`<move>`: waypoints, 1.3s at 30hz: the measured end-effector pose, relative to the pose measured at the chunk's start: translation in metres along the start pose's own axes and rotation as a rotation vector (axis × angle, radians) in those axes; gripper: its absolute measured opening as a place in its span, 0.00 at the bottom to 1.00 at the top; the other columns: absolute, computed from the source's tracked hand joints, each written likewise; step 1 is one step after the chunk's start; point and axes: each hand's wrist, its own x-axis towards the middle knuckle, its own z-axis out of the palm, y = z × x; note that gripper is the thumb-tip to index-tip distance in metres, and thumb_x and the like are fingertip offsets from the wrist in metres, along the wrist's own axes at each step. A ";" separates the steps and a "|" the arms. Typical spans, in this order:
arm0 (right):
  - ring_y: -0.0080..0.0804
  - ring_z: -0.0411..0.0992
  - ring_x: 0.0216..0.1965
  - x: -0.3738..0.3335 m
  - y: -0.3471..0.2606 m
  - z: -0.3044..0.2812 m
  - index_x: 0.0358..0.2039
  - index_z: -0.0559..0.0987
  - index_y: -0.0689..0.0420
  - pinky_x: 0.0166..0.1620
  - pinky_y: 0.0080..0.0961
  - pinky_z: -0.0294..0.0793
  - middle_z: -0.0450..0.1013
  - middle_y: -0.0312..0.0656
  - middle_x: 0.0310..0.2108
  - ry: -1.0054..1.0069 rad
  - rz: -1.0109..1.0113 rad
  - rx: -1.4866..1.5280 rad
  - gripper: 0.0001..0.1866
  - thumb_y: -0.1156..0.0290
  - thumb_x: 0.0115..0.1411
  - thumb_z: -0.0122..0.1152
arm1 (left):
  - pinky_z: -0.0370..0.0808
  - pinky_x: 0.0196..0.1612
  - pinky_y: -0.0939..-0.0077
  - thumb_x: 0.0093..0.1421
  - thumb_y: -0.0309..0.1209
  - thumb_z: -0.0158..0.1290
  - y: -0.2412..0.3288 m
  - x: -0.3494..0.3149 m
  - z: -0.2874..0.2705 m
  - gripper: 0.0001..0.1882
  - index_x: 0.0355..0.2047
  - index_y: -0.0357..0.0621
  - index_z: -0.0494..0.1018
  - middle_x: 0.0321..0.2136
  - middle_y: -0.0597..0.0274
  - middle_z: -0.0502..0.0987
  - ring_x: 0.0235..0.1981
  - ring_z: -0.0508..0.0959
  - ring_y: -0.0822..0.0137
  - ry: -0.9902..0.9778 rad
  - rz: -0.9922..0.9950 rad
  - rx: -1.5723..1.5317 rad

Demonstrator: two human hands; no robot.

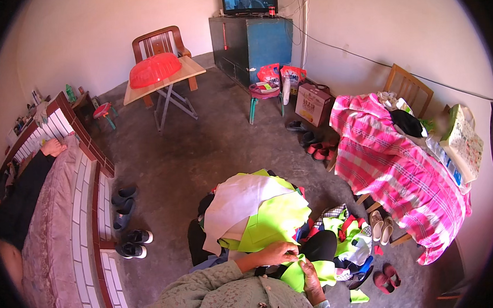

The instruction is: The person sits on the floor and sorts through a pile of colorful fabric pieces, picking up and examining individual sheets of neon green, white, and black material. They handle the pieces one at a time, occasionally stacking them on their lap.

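Note:
A small lime-green cloth piece hangs between my two hands, close to my body. My left hand pinches its upper edge, fingers pressed together. On its right side, my right hand grips the same cloth with the thumb up. Just ahead lies a heap of fabric, with a large white cloth and lime-green cloth sheets on top. What supports the heap is hidden. To the right, a loose pile of mixed fabric scraps lies on the floor, and a lime-green scrap lies nearer me.
A pink plaid cloth covers furniture at right. Shoes stand on the floor there; more shoes line the tiled bed platform at left, where another person's legs rest. Farther off is a folding table with a red cover.

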 end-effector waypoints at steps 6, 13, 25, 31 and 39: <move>0.26 0.70 0.36 -0.001 0.004 -0.003 0.50 0.68 0.59 0.40 0.23 0.71 0.72 0.37 0.38 0.107 0.055 0.019 0.32 0.44 0.56 0.54 | 0.69 0.33 0.67 0.55 0.38 0.54 0.007 -0.002 -0.002 0.14 0.32 0.39 0.71 0.27 0.56 0.75 0.28 0.75 0.57 0.017 -0.003 -0.045; 0.27 0.70 0.39 0.000 0.001 0.000 0.52 0.67 0.59 0.43 0.24 0.70 0.71 0.38 0.41 0.104 0.081 0.067 0.34 0.43 0.56 0.52 | 0.71 0.36 0.71 0.57 0.35 0.55 0.007 -0.005 -0.005 0.11 0.31 0.40 0.71 0.35 0.56 0.76 0.33 0.76 0.63 -0.041 0.075 -0.144; 0.26 0.71 0.36 0.003 0.002 -0.001 0.43 0.73 0.59 0.41 0.22 0.70 0.73 0.36 0.36 0.013 -0.041 0.039 0.19 0.61 0.55 0.58 | 0.70 0.39 0.70 0.58 0.37 0.53 -0.012 -0.006 0.006 0.14 0.36 0.38 0.71 0.36 0.52 0.75 0.35 0.76 0.60 0.084 -0.036 -0.188; 0.27 0.71 0.37 0.002 0.004 -0.003 0.43 0.72 0.60 0.43 0.23 0.71 0.73 0.38 0.37 -0.020 -0.079 0.047 0.18 0.63 0.55 0.55 | 0.70 0.33 0.72 0.57 0.46 0.52 -0.025 -0.012 0.006 0.24 0.40 0.34 0.72 0.30 0.54 0.76 0.30 0.74 0.68 -0.051 -0.121 -0.073; 0.27 0.70 0.38 0.004 0.003 -0.002 0.43 0.71 0.59 0.46 0.23 0.69 0.72 0.38 0.38 -0.061 -0.100 0.053 0.18 0.66 0.51 0.56 | 0.69 0.36 0.73 0.56 0.40 0.54 -0.009 -0.013 -0.011 0.21 0.43 0.35 0.71 0.32 0.56 0.76 0.32 0.73 0.70 -0.071 -0.211 -0.175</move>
